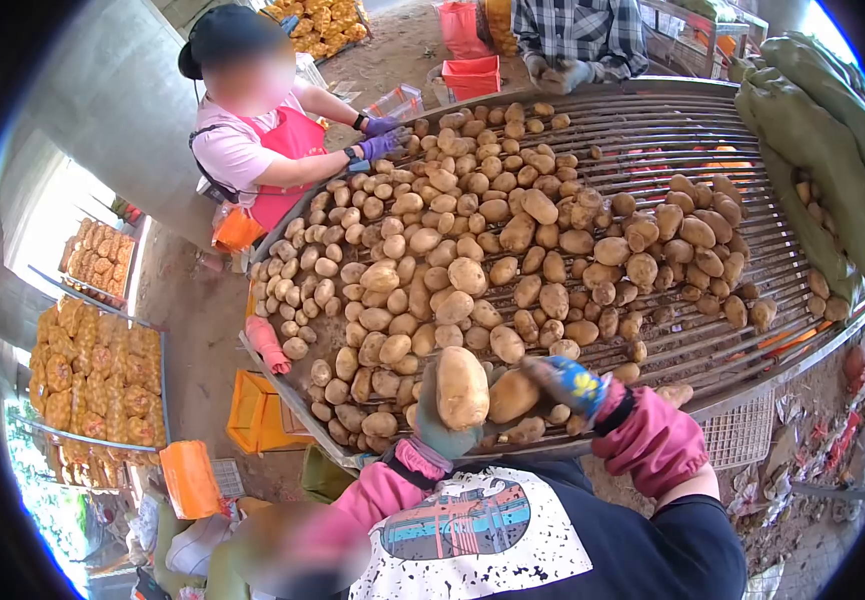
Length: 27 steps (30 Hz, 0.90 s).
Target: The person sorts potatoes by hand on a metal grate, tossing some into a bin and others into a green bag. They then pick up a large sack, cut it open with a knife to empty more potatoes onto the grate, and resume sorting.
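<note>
Grey glove on your left hand is clamped round the big potato, lifted just over the near edge of the roller table. Your right hand, in a blue-and-yellow glove, touches a smaller potato just beside it; gripped or only resting, I cannot tell. Hands are close together, not joined. Cradle the big one round its middle, roll it in the palm to show every side, and mind your fingertips near the gaps between the bars. A co-worker's purple gloves work well apart, at the far side
</note>
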{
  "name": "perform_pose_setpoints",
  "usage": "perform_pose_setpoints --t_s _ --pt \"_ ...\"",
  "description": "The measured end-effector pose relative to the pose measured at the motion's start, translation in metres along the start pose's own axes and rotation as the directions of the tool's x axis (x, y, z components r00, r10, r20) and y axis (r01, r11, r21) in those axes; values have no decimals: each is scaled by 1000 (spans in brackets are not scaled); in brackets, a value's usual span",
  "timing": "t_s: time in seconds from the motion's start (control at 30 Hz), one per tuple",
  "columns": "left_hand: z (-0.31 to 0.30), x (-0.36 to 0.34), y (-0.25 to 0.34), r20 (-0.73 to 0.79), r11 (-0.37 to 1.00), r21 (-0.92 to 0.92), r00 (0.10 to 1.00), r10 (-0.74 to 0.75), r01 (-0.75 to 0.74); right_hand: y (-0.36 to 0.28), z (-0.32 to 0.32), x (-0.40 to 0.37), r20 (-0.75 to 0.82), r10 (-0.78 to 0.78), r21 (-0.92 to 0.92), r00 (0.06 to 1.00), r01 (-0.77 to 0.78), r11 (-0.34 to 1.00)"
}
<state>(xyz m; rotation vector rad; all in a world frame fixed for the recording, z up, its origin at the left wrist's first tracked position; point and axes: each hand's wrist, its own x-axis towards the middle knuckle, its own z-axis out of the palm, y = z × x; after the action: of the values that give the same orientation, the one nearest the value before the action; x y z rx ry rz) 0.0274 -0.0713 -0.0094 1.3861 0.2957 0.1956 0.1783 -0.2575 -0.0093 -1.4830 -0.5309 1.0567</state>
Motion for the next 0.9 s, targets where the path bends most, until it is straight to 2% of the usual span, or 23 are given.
perform_pose_setpoints --t_s 0.03,0.1,0.13,0.17,0.2,0.23,0.27,0.3,0.33,0.4,0.43,0.53,0.57,0.6,0.63,0.67,0.7,0.73,0.77,0.87,0.9 --pt "-2 -2 0 -4 969 217 992 125 -121 7 8 5 -208 -31 -390 978 -54 919" --pt "-7 -1 10 -26 996 -87 1000 -8 6 7 -25 22 -254 -3 -101 967 -24 995" --pt "-5 -1 32 65 787 -568 966 -250 242 24 -63 34 -283 -326 -446 902 177 877" --pt "-3 -4 42 131 668 -680 946 -297 304 40 -100 46 -282 -613 -762 738 216 610" --pt "-1 -7 51 196 528 -769 919 -341 360 47 -141 48 -415 -642 -885 645 -122 450" --pt "0 -11 54 148 712 -635 952 -268 299 54 -182 51 -537 -653 -829 535 -477 291" --pt "2 -13 55 117 857 -468 977 -181 215 100 -241 64 -562 -673 -800 481 -522 296" --pt "3 -13 55 111 894 -409 982 -152 185 55 -224 48 -809 -375 -588 453 -607 535" --pt "4 -13 54 105 925 -348 987 -123 152 59 -233 53 -816 -313 -574 487 -615 541" --pt "4 -11 51 114 861 -459 976 -188 220 67 -250 59 -819 -183 -543 543 -633 552" --pt "4 -10 48 118 827 -504 969 -217 247 67 -246 64 -835 -219 -537 505 -663 521" --pt "2 -7 28 98 830 -497 967 -237 253 68 -252 79 -778 -25 -474 628 -560 679" --pt "6 -6 25 75 875 -434 976 -204 216 93 -264 86 -652 -36 -387 758 -292 874" --pt "3 -1 24 142 744 -603 956 -256 288 90 -255 88 -644 -80 -406 761 -251 879" --pt "0 3 23 209 564 -746 929 -306 353 80 -239 81 -556 -153 -415 817 -113 903" --pt "-3 8 22 273 365 -841 895 -353 400 37 -193 52 -533 -14 18 846 28 999" --pt "0 11 24 301 323 -850 888 -348 415 34 -192 47 -425 61 103 903 -18 994" --pt "3 14 26 327 282 -859 881 -342 428 23 -177 36 -210 28 414 977 63 908" --pt "4 18 28 345 282 -850 875 -340 445 11 -156 26 -4 -76 688 997 58 723" --pt "2 18 32 388 275 -828 854 -346 488 -7 -107 22 76 -207 833 975 52 550" --pt "-6 16 17 375 264 -839 857 -354 476 -5 -101 28 56 -256 843 965 92 529"
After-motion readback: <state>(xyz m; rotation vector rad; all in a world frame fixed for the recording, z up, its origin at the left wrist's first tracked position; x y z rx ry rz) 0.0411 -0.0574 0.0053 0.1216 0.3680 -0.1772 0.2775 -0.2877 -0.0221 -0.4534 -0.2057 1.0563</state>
